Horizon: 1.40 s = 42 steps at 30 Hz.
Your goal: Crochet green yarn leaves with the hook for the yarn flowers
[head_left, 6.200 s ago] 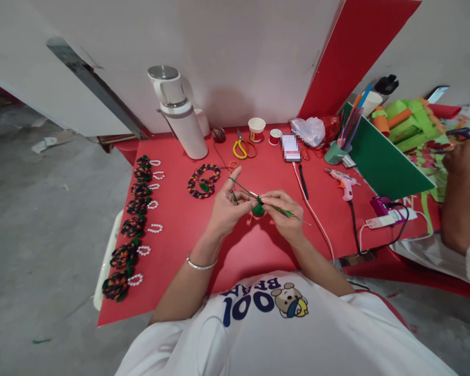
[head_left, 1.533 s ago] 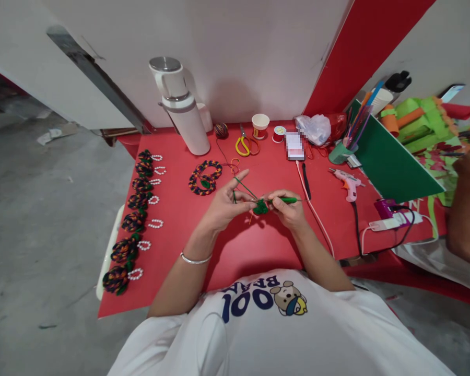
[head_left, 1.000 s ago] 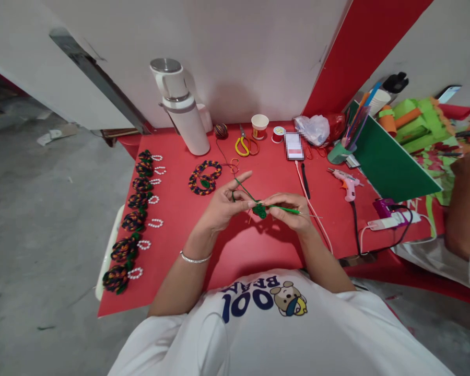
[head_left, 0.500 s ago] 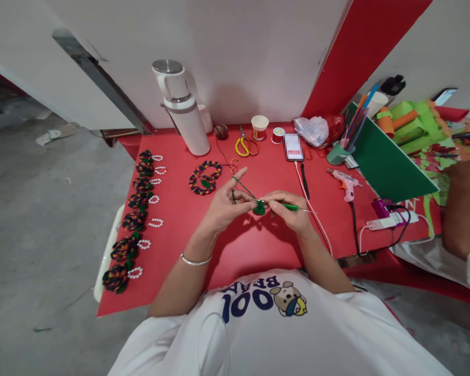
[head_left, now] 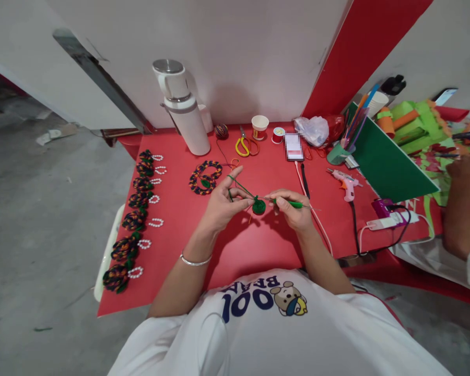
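Left hand (head_left: 222, 210): nearer, fingers pinching round green yarn piece (head_left: 259, 207)
Right hand (head_left: 297, 216): fingers clamped on green-handled metal hook (head_left: 296, 204)
Hook axis: crosswise, toward left fingers

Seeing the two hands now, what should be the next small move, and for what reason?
Probably the right hand should catch the yarn with the hook: its tip seems to be at the top edge of the green piece, and the left hand stretches that yarn from its raised finger.
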### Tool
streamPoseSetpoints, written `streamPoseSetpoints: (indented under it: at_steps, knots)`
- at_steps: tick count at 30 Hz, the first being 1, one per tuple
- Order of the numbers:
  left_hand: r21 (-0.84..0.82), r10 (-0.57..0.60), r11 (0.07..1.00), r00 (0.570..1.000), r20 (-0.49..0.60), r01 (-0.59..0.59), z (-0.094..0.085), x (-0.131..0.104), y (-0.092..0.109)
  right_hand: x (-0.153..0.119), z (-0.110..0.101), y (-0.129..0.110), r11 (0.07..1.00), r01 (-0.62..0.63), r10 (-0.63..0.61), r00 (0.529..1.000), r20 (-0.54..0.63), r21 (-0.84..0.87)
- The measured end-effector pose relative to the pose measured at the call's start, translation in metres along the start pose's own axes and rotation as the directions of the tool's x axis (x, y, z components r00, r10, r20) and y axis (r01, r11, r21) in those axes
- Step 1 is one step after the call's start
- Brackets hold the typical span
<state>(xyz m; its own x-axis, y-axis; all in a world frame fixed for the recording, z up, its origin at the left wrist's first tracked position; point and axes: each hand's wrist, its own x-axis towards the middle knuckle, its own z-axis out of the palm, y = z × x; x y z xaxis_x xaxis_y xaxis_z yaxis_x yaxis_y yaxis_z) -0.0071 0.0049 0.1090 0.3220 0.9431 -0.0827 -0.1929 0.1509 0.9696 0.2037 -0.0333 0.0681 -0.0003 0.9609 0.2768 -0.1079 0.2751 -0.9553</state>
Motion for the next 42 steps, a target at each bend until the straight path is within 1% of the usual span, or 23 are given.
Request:
streamPoseSetpoints:
  at_steps: [6, 11, 15, 18, 22, 24, 28, 33, 37, 42]
  knots:
    - [-0.014, -0.001, 1.000, 1.000, 0.008, 0.001, 0.001, 0.001, -0.001, 0.000, -0.002, 0.003, 0.999, -0.035, 0.036, 0.999, -0.016, 0.011]
    - [0.013, 0.016, 1.000, 0.999, -0.040, -0.015, 0.003, 0.001, 0.001, 0.000, -0.003, 0.003, 0.999, -0.054, 0.054, 0.998, -0.010, 0.007]
    - [0.036, 0.031, 0.999, 0.998, -0.055, -0.029, 0.005, 0.000, 0.002, 0.001, -0.004, -0.001, 0.999, -0.039, 0.038, 0.999, -0.019, -0.034]
    - [0.085, 0.055, 0.995, 0.994, -0.092, -0.047, 0.008, 0.000, 0.002, 0.001, -0.003, -0.007, 0.991, -0.016, 0.012, 0.999, -0.032, -0.130]
    - [0.133, 0.086, 0.989, 0.987, -0.134, -0.068, 0.010, 0.000, 0.001, 0.001, 0.001, -0.019, 0.966, 0.045, -0.041, 0.999, 0.021, -0.255]
    - [0.143, 0.089, 0.987, 0.987, -0.137, -0.069, 0.011, -0.001, 0.001, 0.001, 0.003, -0.024, 0.955, 0.068, -0.070, 0.998, 0.004, -0.288]
    - [0.176, 0.103, 0.981, 0.984, -0.149, -0.076, 0.013, -0.003, 0.002, 0.001, 0.007, -0.027, 0.955, 0.078, -0.090, 0.996, -0.029, -0.287]
    - [0.201, 0.129, 0.975, 0.978, -0.164, -0.095, 0.015, -0.004, 0.002, 0.000, 0.009, -0.026, 0.940, 0.080, -0.107, 0.992, -0.065, -0.333]
    - [0.183, 0.144, 0.976, 0.976, -0.161, -0.114, 0.013, -0.003, -0.001, -0.001, 0.009, -0.026, 0.940, 0.090, -0.111, 0.993, -0.047, -0.330]
    - [0.143, 0.127, 0.984, 0.979, -0.161, -0.104, 0.012, -0.001, -0.003, -0.001, 0.010, -0.027, 0.929, 0.108, -0.127, 0.991, -0.032, -0.355]
